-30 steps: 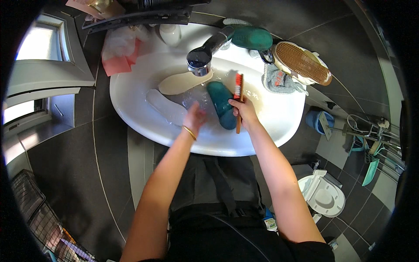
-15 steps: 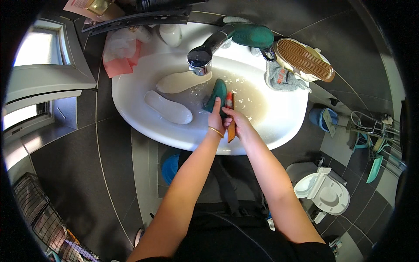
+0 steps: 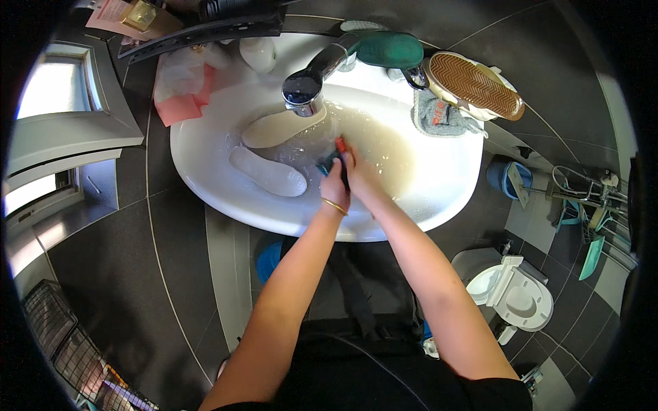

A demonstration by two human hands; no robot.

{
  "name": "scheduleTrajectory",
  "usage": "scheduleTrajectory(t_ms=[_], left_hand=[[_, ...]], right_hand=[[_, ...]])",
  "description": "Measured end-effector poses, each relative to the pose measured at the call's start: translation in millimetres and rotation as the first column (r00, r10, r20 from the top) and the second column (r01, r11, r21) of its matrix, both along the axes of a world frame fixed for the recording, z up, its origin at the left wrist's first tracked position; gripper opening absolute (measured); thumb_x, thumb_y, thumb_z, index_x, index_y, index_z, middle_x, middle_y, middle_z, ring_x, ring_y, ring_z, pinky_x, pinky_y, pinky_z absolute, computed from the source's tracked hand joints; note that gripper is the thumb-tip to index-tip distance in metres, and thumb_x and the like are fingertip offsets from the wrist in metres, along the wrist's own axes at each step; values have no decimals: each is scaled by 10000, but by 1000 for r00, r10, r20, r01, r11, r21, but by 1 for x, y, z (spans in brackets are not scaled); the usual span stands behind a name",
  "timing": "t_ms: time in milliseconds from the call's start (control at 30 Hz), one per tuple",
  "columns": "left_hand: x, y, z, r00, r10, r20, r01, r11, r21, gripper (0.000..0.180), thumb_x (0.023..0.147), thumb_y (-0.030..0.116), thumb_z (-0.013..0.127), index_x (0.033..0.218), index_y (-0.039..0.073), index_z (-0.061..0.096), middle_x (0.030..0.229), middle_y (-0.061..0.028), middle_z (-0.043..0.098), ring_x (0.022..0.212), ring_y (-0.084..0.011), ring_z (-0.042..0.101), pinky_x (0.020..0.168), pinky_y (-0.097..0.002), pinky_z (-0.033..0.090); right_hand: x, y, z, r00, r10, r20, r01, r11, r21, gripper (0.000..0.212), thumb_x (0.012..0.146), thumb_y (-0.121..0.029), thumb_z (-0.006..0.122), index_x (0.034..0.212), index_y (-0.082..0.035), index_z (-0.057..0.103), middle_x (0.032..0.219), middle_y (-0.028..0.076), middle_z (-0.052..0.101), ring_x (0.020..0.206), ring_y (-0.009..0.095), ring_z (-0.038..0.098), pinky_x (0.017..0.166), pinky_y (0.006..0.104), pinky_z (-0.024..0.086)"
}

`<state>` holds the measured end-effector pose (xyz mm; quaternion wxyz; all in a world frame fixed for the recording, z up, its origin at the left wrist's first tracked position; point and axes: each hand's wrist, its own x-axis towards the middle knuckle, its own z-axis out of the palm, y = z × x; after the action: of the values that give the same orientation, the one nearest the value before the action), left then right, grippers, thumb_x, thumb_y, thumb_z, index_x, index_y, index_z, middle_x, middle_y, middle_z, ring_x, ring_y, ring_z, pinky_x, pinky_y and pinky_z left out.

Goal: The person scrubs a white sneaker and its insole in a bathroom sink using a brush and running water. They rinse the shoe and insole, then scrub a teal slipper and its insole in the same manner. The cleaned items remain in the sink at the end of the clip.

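In the murky water of the white sink [image 3: 449,195], my left hand [image 3: 334,186] is closed around a dark green shoe [image 3: 323,166], mostly hidden by my hands. My right hand [image 3: 361,177] is closed on a brush [image 3: 340,144], whose red end shows above the fingers and presses close to the shoe. The rest of the brush is covered. Left of my hands, a white insole [image 3: 269,171] leans on the basin wall. A cream insole [image 3: 279,129] lies partly in the water below the chrome faucet [image 3: 303,89].
A green shoe [image 3: 391,50] rests behind the faucet. Beside it, a shoe with a brown sole [image 3: 474,87] sits sole up near a grey cloth [image 3: 441,118]. A pink bag [image 3: 184,89] and a white bottle [image 3: 258,53] stand at the back left. A toilet [image 3: 522,301] is at right.
The green shoe has turned and dropped lower between my hands. My right hand and the brush have moved up and left over it, hiding the brush's orange handle.
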<state>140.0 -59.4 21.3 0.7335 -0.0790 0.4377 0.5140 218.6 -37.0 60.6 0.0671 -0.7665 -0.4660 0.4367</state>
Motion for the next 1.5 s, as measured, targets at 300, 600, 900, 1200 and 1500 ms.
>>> scheduleTrajectory(t_ms=[300, 600, 900, 1200, 1500], left_hand=[[-6, 10, 13, 998, -44, -39, 43, 999, -11, 318, 963, 238, 541, 1197, 22, 537, 1118, -54, 607, 949, -168, 587, 823, -308, 480], [-16, 16, -6, 995, -93, -33, 92, 996, -18, 336, 958, 329, 541, 1141, 51, 593, 1034, -58, 641, 909, -170, 591, 795, -302, 482], [-19, 9, 4, 987, -127, 96, 131, 991, -35, 382, 968, 382, 495, 1164, 64, 575, 1113, -66, 627, 982, -195, 586, 881, -320, 458], [-20, 15, 4, 988, -152, 15, 153, 988, -35, 372, 971, 347, 504, 1193, 53, 555, 1091, -49, 634, 972, -176, 593, 850, -307, 458], [-29, 11, -10, 994, -105, 38, 108, 989, -98, 313, 951, 330, 554, 1118, 67, 578, 988, -29, 633, 855, -174, 596, 814, -317, 486]], right_hand=[[-12, 9, 32, 999, 6, 45, -3, 998, -62, 523, 987, -383, 301, 1450, -141, 272, 1027, 292, 625, 950, 455, 611, 832, 521, 481], [-13, 2, 8, 995, 50, 85, -58, 995, 86, 522, 976, -331, 328, 1433, -79, 304, 859, 282, 649, 780, 456, 637, 717, 545, 503], [-13, 1, 20, 990, 76, 122, -74, 997, -22, 531, 984, -364, 319, 1427, -72, 303, 803, 261, 654, 757, 467, 635, 698, 555, 502], [-12, 8, 35, 998, 53, 43, -46, 989, -140, 519, 982, -338, 302, 1454, -124, 278, 898, 307, 638, 796, 448, 642, 732, 543, 508], [-19, -8, 30, 990, 113, 83, -100, 984, -145, 516, 981, -332, 338, 1438, -95, 299, 959, 308, 632, 848, 427, 644, 772, 530, 504]])
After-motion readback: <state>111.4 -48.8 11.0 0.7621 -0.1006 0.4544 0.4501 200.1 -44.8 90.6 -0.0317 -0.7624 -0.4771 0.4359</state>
